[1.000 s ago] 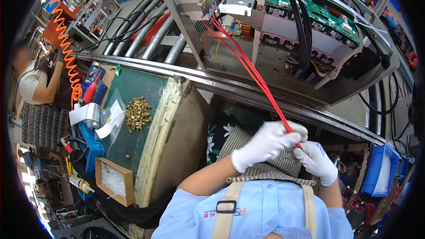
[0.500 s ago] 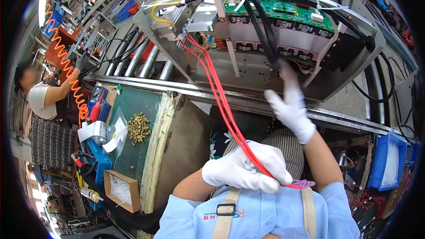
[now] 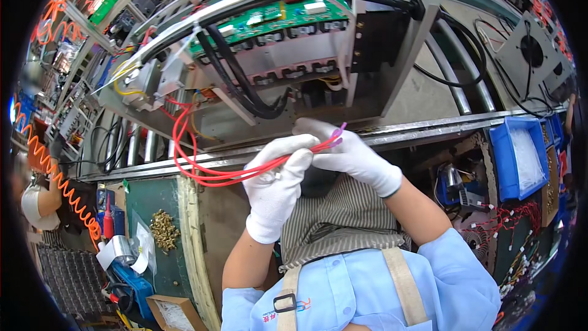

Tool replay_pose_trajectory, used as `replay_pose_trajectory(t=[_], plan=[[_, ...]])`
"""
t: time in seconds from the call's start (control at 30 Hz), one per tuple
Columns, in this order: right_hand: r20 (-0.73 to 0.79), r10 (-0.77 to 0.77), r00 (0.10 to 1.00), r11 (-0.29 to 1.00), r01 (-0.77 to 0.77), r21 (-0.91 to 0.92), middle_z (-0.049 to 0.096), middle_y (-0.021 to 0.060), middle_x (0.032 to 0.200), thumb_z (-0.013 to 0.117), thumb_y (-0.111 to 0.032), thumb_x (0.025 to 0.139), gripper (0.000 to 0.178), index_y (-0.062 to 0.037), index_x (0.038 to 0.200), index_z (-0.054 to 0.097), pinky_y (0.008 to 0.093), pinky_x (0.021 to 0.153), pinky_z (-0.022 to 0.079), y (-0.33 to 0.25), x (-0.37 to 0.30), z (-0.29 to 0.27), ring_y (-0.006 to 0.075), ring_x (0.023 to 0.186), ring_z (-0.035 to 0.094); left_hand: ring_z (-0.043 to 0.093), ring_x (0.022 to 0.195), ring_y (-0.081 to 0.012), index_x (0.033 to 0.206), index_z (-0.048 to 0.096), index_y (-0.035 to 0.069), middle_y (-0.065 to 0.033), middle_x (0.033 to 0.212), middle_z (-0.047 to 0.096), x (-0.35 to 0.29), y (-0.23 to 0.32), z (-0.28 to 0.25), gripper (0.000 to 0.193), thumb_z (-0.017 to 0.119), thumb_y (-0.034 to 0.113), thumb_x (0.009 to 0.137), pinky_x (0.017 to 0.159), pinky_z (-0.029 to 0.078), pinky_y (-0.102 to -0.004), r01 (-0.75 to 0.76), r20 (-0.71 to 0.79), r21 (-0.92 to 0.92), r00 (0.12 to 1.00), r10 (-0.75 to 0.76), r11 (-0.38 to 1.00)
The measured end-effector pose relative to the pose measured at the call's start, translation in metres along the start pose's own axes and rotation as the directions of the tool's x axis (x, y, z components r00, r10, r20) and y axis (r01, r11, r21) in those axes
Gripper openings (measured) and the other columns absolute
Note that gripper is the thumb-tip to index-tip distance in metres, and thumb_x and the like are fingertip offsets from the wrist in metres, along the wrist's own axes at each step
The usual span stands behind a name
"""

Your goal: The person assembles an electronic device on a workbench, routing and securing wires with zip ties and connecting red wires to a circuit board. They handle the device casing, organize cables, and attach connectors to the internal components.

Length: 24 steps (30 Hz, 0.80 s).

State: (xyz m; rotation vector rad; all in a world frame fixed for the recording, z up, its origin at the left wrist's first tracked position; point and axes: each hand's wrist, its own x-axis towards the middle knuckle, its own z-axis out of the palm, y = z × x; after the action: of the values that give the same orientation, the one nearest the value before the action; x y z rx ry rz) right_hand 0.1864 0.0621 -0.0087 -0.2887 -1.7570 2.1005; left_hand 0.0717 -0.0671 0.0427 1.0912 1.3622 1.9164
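My left hand, in a white knit glove, is closed around a bundle of red wires. The wires loop down from the left end of a metal-framed unit. Their purple-tipped ends stick out to the right past my left fingers. My right hand, gloved too, is beside those ends, fingers stretched out and somewhat blurred, thumb apart from them. Some of its fingertips pass behind the wires. Thick black cables hang in the unit in front of a green circuit board.
The unit rests on a roller conveyor with a metal rail. On the left bench are brass fasteners and a cardboard box. A blue bin stands at right. A co-worker's arm shows far left.
My left hand has lifted the red wires forward, away from my chest. My right hand has left the black cables and come to the wire ends. The whole view has shifted.
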Motion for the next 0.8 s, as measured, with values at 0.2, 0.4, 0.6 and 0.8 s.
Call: replay_pose_trajectory(t=[0.2,0.4,0.6,0.8], plan=[[-0.116,-0.001,0.993,0.743,0.078,0.664,0.065,0.0041,0.091,0.067,-0.019,0.093,0.03,-0.0018,0.118,0.061,0.0259,0.066,0.05,-0.002,-0.036,-0.029,0.0108,0.074,0.061,0.06,0.072,-0.0078,0.105,0.066,-0.003,-0.0132,0.1,0.071,0.003,-0.002,0.026,0.016,0.067,0.003,0.09,0.061,0.048,-0.0203,0.129,0.07,0.02,0.989,-0.13,0.991],[-0.245,0.057,0.968,0.793,0.105,0.6,0.067,0.0054,0.089,0.064,-0.013,0.095,0.018,0.0004,0.106,0.066,0.0243,0.063,0.051,-0.004,-0.034,-0.023,0.0103,0.068,0.062,0.065,0.09,-0.0114,0.11,0.068,-0.003,-0.0089,0.103,0.07,0.024,0.007,0.028,0.026,0.073,0.0,0.085,0.082,0.052,-0.0248,0.105,0.307,0.278,0.932,-0.192,0.955],[-0.34,0.038,0.94,0.927,0.094,0.363,0.069,0.0072,0.086,0.065,-0.012,0.094,0.02,0.003,0.107,0.067,0.0233,0.063,0.053,-0.004,-0.033,-0.039,0.0095,0.066,0.064,0.066,0.093,-0.0123,0.109,0.068,-0.005,-0.0099,0.103,0.071,0.024,-0.002,0.024,0.026,0.072,-0.003,0.084,0.083,0.052,-0.0243,0.286,0.152,0.249,0.932,-0.329,0.925],[-0.36,0.08,0.93,0.949,0.039,0.312,0.069,0.0063,0.086,0.067,-0.013,0.093,0.021,0.0022,0.107,0.068,0.0223,0.062,0.053,-0.002,-0.028,-0.038,0.008,0.064,0.063,0.061,0.085,-0.007,0.114,0.067,-0.002,-0.0059,0.102,0.07,0.019,-0.006,0.022,0.033,0.074,0.003,0.083,0.076,0.049,-0.0206,0.363,0.142,0.234,0.905,-0.401,0.902]])
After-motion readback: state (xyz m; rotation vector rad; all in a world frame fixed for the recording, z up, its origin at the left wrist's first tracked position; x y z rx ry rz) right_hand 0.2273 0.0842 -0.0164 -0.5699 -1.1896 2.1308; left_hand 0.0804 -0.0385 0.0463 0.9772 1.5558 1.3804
